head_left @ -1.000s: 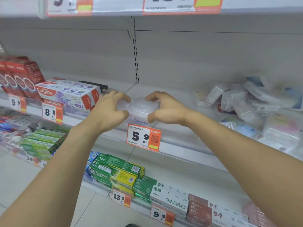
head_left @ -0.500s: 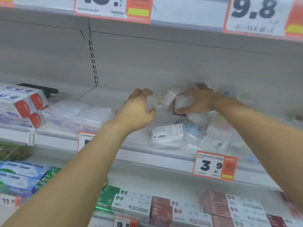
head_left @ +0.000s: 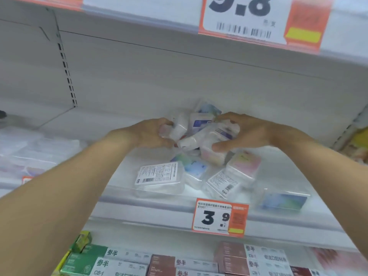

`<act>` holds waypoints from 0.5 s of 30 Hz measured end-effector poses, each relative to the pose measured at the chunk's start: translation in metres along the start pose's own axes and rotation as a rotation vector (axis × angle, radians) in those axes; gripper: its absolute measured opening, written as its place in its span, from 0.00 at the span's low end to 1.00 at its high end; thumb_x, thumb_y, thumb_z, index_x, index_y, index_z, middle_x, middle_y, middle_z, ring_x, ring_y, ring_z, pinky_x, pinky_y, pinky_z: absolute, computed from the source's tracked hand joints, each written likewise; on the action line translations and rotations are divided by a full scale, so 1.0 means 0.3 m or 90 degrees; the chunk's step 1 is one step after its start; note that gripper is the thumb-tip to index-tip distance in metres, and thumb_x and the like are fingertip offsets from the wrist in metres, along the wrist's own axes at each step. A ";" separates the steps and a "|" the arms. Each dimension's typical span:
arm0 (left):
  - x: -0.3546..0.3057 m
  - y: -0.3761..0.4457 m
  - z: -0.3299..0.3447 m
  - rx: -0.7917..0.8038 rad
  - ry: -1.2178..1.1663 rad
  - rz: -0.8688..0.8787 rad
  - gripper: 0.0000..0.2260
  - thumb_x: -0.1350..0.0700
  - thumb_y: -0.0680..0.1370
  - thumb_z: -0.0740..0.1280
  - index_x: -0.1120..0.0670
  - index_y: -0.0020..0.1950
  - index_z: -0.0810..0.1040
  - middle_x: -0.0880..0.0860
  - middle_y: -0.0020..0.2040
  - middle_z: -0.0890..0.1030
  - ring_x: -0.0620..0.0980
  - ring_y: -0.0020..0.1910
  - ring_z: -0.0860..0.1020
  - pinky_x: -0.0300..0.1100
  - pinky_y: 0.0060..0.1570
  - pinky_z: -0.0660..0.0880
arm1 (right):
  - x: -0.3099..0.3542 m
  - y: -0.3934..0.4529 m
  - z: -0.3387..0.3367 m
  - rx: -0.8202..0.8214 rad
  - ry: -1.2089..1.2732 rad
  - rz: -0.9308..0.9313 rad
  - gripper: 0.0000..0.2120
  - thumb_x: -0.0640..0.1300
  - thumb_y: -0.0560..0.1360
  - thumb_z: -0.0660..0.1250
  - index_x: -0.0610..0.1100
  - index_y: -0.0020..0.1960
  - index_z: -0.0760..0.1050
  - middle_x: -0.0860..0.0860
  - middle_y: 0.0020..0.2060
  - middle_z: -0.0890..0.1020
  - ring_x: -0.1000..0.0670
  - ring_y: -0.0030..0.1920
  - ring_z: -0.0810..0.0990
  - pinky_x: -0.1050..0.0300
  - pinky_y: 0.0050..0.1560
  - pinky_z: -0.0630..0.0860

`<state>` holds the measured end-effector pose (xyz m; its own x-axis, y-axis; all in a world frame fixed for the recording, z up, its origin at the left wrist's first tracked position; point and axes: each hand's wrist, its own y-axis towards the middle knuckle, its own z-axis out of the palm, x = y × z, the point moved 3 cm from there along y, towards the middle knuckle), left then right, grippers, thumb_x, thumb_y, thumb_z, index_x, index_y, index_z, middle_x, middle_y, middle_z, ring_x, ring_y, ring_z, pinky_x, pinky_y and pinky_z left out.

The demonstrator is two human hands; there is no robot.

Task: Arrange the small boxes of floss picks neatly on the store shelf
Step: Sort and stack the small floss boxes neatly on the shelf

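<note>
Both hands (head_left: pixel 151 134) (head_left: pixel 251 132) now clutching heaped boxes (head_left: pixel 201 134), contents seemingly blurred, shelf (head_left: pixel 127 172).

A price tag reading 3.9 (head_left: pixel 220 217) hangs on the near rail, a larger 9.8 tag (head_left: pixel 258 20) sits on the rail above, white and maroon cartons (head_left: pixel 253 259) and green cartons (head_left: pixel 83 259) fill the lower level, and a slotted upright (head_left: pixel 66 74) runs down the back panel at left.

A pale grey back panel (head_left: pixel 179 80) (slotted upright (head_left: pixel 67 76) at left) under even store light.
</note>
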<state>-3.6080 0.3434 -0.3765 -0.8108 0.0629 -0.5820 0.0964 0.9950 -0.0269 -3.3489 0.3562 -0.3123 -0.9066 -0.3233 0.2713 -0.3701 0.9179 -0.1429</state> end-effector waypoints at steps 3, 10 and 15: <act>-0.019 -0.023 0.001 -0.026 0.030 -0.025 0.27 0.41 0.73 0.70 0.43 0.70 0.69 0.48 0.66 0.73 0.50 0.64 0.73 0.40 0.57 0.68 | -0.026 -0.022 0.038 0.068 0.077 0.017 0.56 0.71 0.53 0.76 0.66 0.75 0.55 0.61 0.71 0.64 0.52 0.72 0.65 0.53 0.70 0.65; -0.124 -0.180 -0.019 -0.032 0.117 -0.067 0.26 0.34 0.72 0.60 0.50 0.61 0.74 0.53 0.59 0.76 0.54 0.55 0.75 0.42 0.52 0.70 | -0.014 -0.078 0.077 -0.089 0.121 -0.062 0.37 0.61 0.61 0.80 0.62 0.68 0.70 0.61 0.69 0.71 0.58 0.67 0.70 0.62 0.59 0.66; -0.177 -0.395 0.021 0.095 0.092 0.018 0.36 0.28 0.67 0.62 0.39 0.73 0.63 0.37 0.68 0.67 0.40 0.68 0.68 0.34 0.61 0.63 | -0.016 -0.130 0.090 -0.097 0.143 -0.065 0.37 0.63 0.66 0.76 0.61 0.71 0.67 0.60 0.69 0.70 0.57 0.67 0.71 0.62 0.58 0.66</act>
<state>-3.5728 0.2216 -0.3475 -0.8799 0.1111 -0.4621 0.1955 0.9708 -0.1388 -3.3357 0.3159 -0.3336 -0.7918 -0.3729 0.4838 -0.4074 0.9125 0.0367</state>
